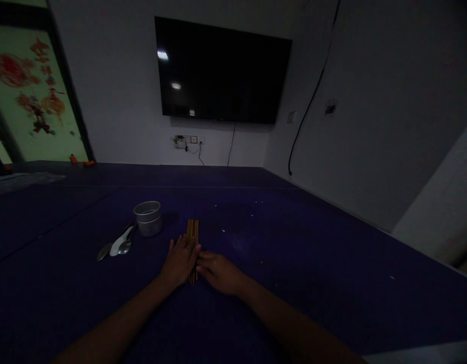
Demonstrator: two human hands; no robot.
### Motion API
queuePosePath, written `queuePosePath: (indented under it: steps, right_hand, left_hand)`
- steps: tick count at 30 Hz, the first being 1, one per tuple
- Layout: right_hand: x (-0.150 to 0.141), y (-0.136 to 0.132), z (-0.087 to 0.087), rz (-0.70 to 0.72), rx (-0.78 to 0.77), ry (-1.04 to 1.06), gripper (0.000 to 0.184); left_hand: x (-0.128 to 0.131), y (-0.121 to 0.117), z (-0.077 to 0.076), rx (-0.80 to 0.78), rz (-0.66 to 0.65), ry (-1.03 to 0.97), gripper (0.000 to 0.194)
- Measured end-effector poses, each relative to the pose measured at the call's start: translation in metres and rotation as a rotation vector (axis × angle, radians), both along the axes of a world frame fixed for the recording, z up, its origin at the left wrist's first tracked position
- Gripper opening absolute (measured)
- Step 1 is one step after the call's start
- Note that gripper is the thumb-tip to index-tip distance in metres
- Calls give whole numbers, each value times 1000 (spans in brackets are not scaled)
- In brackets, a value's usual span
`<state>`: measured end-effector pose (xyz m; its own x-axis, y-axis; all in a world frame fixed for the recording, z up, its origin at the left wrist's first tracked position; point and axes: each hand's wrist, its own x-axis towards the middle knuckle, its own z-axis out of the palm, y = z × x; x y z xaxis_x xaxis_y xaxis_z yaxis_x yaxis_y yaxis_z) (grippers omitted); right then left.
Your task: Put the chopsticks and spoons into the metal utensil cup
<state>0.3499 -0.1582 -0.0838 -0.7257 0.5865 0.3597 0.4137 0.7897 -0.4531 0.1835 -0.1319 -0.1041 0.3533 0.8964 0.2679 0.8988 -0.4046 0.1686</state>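
Note:
A row of brown chopsticks (193,228) lies side by side on the dark blue table, pointing away from me. My left hand (180,260) rests across them from the left, its fingers stretched out and its palm down. From the right, my right hand (220,272) meets the bundle with bent fingers and thumb closed at its right edge; the exact grip is partly hidden. Both hands cover the middle of the chopsticks, while their far and near ends show. Left of the hands stands a grey metal cup (149,222) with small holes low in its wall.
Beside the cup lie a white spoon (119,243) and metal spoons, one of them a silver spoon (125,246). Small white scraps (223,231) dot the table (313,268). Clear plastic (25,181) lies far left. A black cable (307,111) hangs down the right wall.

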Motion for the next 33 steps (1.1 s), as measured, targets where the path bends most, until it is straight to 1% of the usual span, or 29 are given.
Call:
queuePosePath:
  steps: [7,15,20,26,33]
  right_hand:
    - [1,-1,-1,-18,21,-15,26]
    - [0,1,-3,-8,24,-3,25]
    - [0,2,-6,-12,33,1,24]
    - [0,2,-5,-12,35,-18,25]
    - [1,1,-4,-14,12,-12,24]
  left_hand:
    - [3,0,0,13,40,-5,54]
    - [1,-1,-1,8,7,95,53]
    - [1,-2,0,22,5,101,51]
    - [4,-2,2,-23,31,124,52]
    - [5,-3,3,3,39,112,53]
